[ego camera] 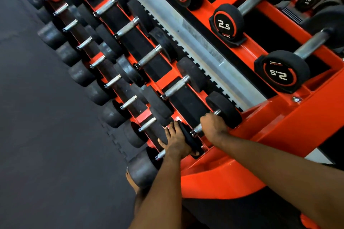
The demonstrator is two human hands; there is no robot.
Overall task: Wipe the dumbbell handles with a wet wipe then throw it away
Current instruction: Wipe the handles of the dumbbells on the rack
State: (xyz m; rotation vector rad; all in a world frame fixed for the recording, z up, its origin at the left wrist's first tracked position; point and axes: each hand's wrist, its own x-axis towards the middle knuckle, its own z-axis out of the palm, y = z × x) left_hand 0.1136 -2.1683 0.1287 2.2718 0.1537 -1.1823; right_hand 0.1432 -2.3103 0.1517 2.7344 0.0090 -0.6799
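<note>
A black dumbbell [224,108] lies at the near end of the middle shelf of an orange rack [290,122]. My right hand [214,126] is curled round its steel handle [197,128], which shows on either side of the fist. No wet wipe is visible; whether one sits under the fingers I cannot tell. My left hand [176,140] rests with straight fingers on the near black head [188,137] of the same dumbbell, thumb spread to the left.
More black dumbbells with steel handles [149,56] fill the middle and lower shelves, running away to the upper left. The top shelf holds dumbbells marked 2.5 [226,24] and 7.5. Dark rubber floor mats [46,126] lie on the left.
</note>
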